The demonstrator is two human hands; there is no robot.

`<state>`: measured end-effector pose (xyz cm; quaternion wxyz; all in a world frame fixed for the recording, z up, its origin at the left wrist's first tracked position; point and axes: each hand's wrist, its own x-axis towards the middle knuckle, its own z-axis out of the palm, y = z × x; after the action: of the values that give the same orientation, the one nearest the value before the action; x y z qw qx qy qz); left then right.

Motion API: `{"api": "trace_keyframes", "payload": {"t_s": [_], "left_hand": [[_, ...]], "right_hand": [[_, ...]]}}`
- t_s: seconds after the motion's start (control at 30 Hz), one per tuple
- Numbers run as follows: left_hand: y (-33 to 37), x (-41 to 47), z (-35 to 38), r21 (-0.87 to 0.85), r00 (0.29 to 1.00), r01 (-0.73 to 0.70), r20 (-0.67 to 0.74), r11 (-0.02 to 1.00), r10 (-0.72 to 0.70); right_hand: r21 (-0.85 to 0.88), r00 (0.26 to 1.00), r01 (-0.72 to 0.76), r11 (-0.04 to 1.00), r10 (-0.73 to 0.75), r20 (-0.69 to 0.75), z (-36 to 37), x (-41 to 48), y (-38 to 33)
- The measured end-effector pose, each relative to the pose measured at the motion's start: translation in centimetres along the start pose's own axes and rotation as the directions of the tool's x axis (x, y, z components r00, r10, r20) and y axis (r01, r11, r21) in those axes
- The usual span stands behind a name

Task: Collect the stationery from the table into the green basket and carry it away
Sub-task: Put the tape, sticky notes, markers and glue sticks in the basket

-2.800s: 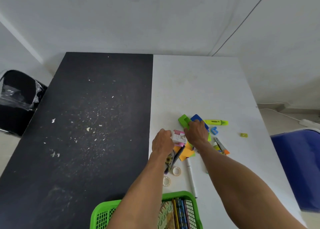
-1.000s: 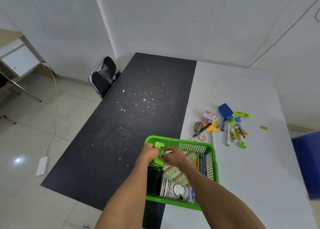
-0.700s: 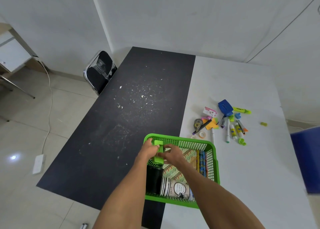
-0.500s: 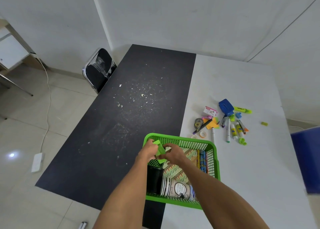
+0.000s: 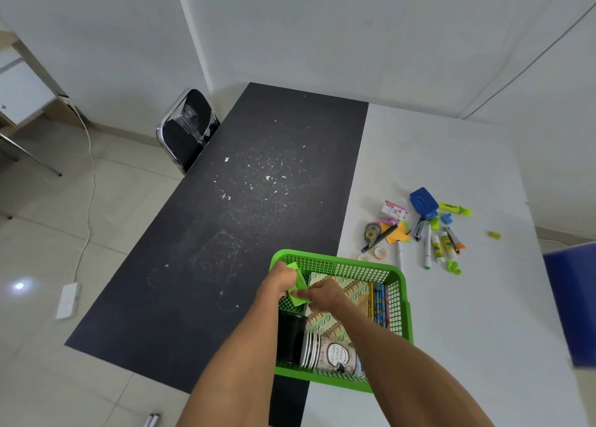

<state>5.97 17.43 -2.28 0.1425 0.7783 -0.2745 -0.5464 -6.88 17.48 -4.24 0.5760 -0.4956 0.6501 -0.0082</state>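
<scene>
The green basket [image 5: 354, 267] sits on the near part of the table, straddling its black and white halves. Over the basket's far left corner both hands hold a small green block [image 5: 298, 284]: my left hand [image 5: 279, 281] grips it from the left, my right hand [image 5: 324, 294] pinches its lower end. Inside the basket lie patterned notebooks [image 5: 350, 292], coloured pencils [image 5: 380, 304], a black case [image 5: 290, 336] and a stack of paper cups [image 5: 329, 355]. Loose stationery lies on the white half beyond: a blue stapler [image 5: 423, 202], markers [image 5: 427, 246], glue sticks [image 5: 442, 244], tape rolls [image 5: 380, 252], orange sticky notes [image 5: 397, 234].
A yellow-green highlighter [image 5: 454, 208] and a small green piece [image 5: 494, 235] lie farther right. A black chair [image 5: 188, 129] stands off the table's left side, a blue chair [image 5: 571, 300] at the right. A power strip [image 5: 67, 299] and its cord lie on the floor.
Since 2.8 s ago both hands left the pile and brought the green block over the basket. In the last second the block tilted and sank lower in the basket's far left corner.
</scene>
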Motion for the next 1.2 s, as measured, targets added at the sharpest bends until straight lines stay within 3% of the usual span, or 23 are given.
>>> {"api": "trace_keyframes", "payload": {"t_s": [0.1,0.17,0.4,0.7,1.2], "left_hand": [[0.0,0.1,0.1,0.236,0.999,-0.043,-0.015,0.971,0.048],[-0.1,0.2,0.3,0.345,0.996,-0.066,-0.040,0.936,0.085],[-0.6,0.9,1.0,0.502,0.992,-0.079,-0.045,0.861,0.118],[-0.9,1.7,1.1,0.495,0.976,-0.122,-0.099,0.860,0.195],[0.3,1.5,1.0,0.675,0.981,-0.052,-0.105,0.736,0.165]], "right_hand": [[-0.090,0.996,0.056,0.994,-0.063,-0.066,0.6,0.5,-0.3],[-0.124,0.997,0.065,0.990,-0.070,-0.033,1.0,0.8,-0.6],[-0.077,0.998,0.044,0.996,-0.040,0.044,1.8,0.8,-0.8],[-0.120,1.000,0.028,0.992,-0.029,-0.006,2.4,1.9,0.2],[-0.199,0.995,0.096,0.975,-0.096,0.009,3.0,3.1,-0.7]]}}
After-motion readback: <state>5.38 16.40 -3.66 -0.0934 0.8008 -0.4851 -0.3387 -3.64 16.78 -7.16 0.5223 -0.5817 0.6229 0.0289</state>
